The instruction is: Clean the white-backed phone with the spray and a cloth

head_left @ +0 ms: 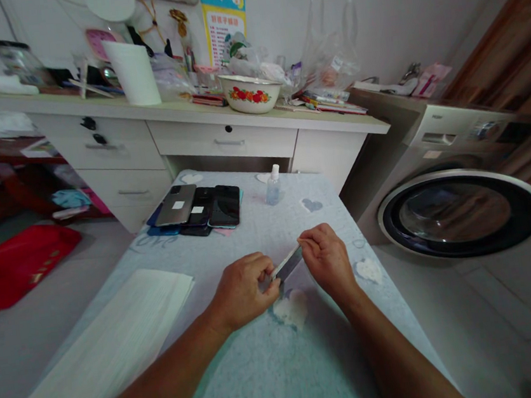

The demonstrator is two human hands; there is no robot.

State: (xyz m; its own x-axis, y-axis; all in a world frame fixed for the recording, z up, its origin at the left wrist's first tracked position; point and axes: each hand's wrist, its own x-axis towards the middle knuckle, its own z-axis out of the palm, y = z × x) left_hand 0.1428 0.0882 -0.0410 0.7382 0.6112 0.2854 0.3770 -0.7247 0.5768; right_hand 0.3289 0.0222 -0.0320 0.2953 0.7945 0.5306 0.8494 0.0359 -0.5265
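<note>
A thin, dark, flat object like a phone (288, 264) is held tilted, edge toward the camera, above the table. My left hand (247, 288) pinches its left end between thumb and fingers. At the upper right end, my right hand (325, 256) closes on it with bent fingers. Beyond the hands stands a small clear spray bottle (273, 188). Several phones lie in stacks at the table's back left, among them a grey phone (177, 205) with a white label and a black phone (225, 206). Left of my left hand lies a long pale folded sheet (105, 351).
The table (248, 380) has a light cloth with heart prints. Behind it stands a white desk (329, 126) with a flowered bowl (252, 93) and a paper roll (133, 73). A washing machine (454, 133) is at the right, a red bag (19, 272) on the floor at the left.
</note>
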